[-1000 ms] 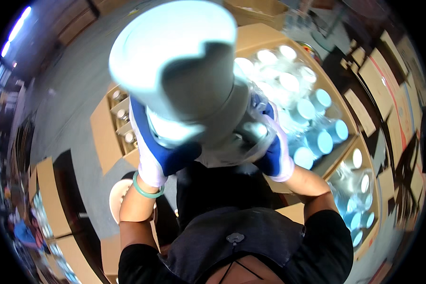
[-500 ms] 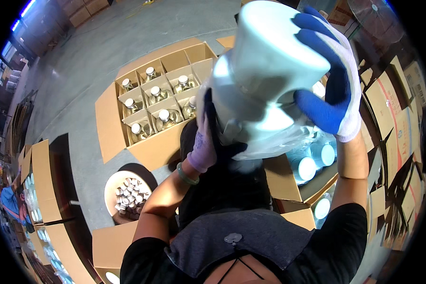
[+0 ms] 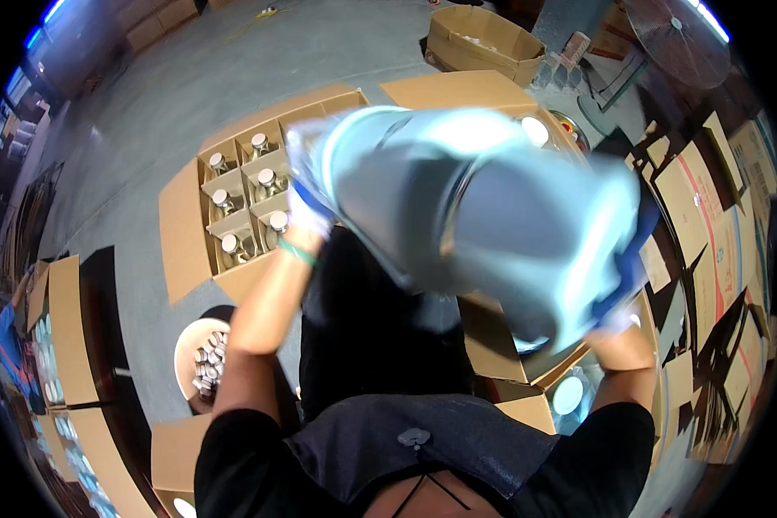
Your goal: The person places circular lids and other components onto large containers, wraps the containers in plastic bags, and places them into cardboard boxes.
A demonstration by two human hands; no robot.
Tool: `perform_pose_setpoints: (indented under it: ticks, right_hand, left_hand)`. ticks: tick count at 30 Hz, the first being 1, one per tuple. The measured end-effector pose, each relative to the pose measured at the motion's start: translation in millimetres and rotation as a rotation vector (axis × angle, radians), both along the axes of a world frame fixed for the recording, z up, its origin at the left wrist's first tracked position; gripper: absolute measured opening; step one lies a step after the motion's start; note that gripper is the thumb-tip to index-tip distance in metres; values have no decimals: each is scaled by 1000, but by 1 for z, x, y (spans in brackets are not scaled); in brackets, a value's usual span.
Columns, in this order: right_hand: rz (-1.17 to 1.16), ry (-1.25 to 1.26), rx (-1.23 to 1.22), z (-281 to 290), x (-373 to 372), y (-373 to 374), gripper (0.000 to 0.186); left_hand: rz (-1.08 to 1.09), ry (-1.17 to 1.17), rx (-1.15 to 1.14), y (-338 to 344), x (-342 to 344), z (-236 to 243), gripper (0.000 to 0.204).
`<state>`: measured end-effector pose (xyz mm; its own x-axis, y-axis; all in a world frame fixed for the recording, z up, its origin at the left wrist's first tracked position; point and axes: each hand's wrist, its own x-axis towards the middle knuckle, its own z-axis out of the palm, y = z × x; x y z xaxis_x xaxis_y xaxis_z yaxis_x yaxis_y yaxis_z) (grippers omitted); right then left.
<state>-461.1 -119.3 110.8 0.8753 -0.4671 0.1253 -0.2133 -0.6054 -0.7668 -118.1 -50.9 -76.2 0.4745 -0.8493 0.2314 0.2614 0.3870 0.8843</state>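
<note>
A large, pale blue cylindrical container (image 3: 492, 224), blurred by motion, lies tilted nearly sideways between my gloved hands. My left hand (image 3: 313, 203) grips its upper-left end, where some clear plastic shows. My right hand (image 3: 620, 274) is on its lower-right end, partly hidden behind it. Behind it sits an open divided carton (image 3: 184, 229) of clear bottles with pale caps. Beside my left forearm stands a round tub (image 3: 184, 350) of small caps. Under the container, open boxes (image 3: 518, 414) hold clear and pale blue containers.
Stacked flattened cardboard (image 3: 695, 216) fills the right side. A standing fan (image 3: 678, 43) and a brown carton (image 3: 483, 39) are at the back. At the far left, a person in blue (image 3: 4, 345) is by cartons (image 3: 78, 328) of blue-lidded containers.
The container has turned from upright toward sideways. My right hand has swung down from its upper end to the lower right, while my left has moved left and, lately, somewhat up.
</note>
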Motion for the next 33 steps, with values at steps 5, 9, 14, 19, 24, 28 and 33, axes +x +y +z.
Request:
perform_pose_setpoints:
  ticks: [5, 9, 14, 19, 24, 28, 33]
  right_hand:
    - [867, -418, -571, -259, -45, 11, 41]
    - [762, -177, -777, -214, 5, 7, 42]
    - [228, -497, 17, -113, 172, -63, 39]
    - [678, -33, 1242, -164, 253, -123, 34]
    - [590, -71, -64, -276, 214, -86, 33]
    - [409, 158, -373, -241, 171, -36, 20]
    - [823, 522, -918, -222, 121, -17, 25]
  left_hand:
    - [-234, 491, -145, -4, 110, 5, 45]
    - [16, -507, 35, -11, 95, -5, 41]
    - [-89, -231, 46, 12, 37, 65, 35]
    - [44, -139, 32, 19, 33, 95, 35]
    - [274, -1227, 310, 67, 19, 142, 37]
    - [77, -1451, 235, 90, 67, 114, 26]
    - [696, -1791, 533, 92, 43, 111, 35]
